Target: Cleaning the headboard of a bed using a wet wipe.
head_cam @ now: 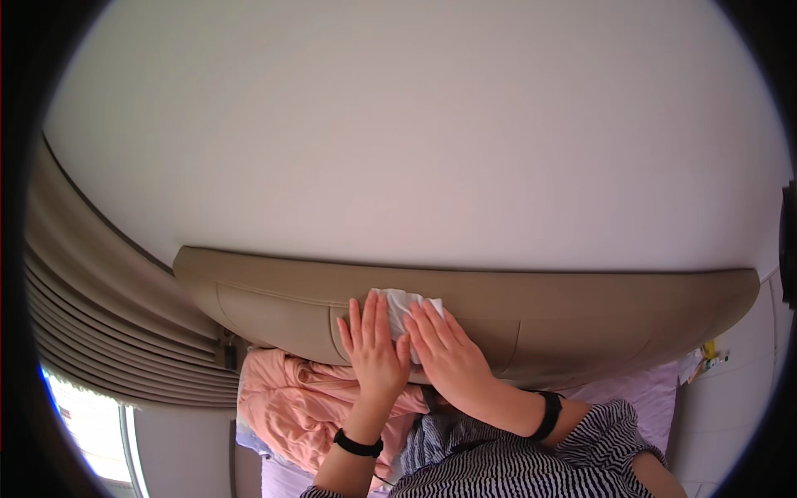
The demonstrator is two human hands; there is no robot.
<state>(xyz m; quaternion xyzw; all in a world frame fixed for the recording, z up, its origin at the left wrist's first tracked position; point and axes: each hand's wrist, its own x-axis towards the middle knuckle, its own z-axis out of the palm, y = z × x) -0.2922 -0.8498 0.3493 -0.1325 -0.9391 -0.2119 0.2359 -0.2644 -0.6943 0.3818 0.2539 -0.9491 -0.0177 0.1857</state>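
A crumpled white cloth (401, 306), perhaps a wipe, lies against the padded face of a brown leather-like headboard (585, 311). My right hand (449, 355) holds it flat to the headboard, with the palm down and the fingers stretched over its right part. My left hand (377, 352) rests beside it with its fingers apart, and the inner fingers overlap the cloth's left edge. Between the two hands the middle of the cloth shows, while its sides are hidden under them. Each wrist bears a black band.
Behind the headboard rises a plain white wall (423, 137). Pleated brown curtains (118, 311) hang at the left above a bright window (90, 429). A bunched pink quilt (292, 398) covers part of the lilac bed sheet (641, 398). Small items (707, 361) lie beyond the bed's right side.
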